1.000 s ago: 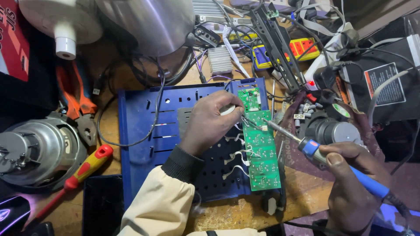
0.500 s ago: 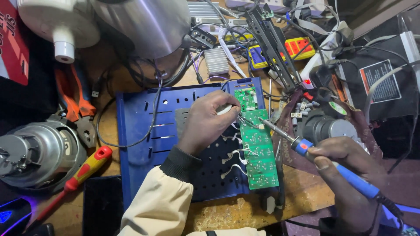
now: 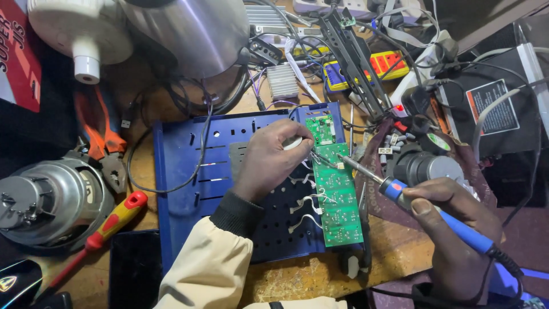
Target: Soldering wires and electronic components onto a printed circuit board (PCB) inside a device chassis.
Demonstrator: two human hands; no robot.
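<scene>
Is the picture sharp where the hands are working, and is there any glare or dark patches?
Head view: circuit board, left hand and right hand with the soldering iron look sharp; the metal pot shows soft glare; the left edge and right corners fall into shadow.

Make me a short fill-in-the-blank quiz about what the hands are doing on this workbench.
1. The right hand holds a soldering iron with a ____ handle.
2. The iron's tip meets the ____ circuit board.
3. The board lies on a perforated ____ plastic panel.
4. The left hand pinches a small ____ object at the board's edge.

Missing words: blue; green; blue; white
</scene>
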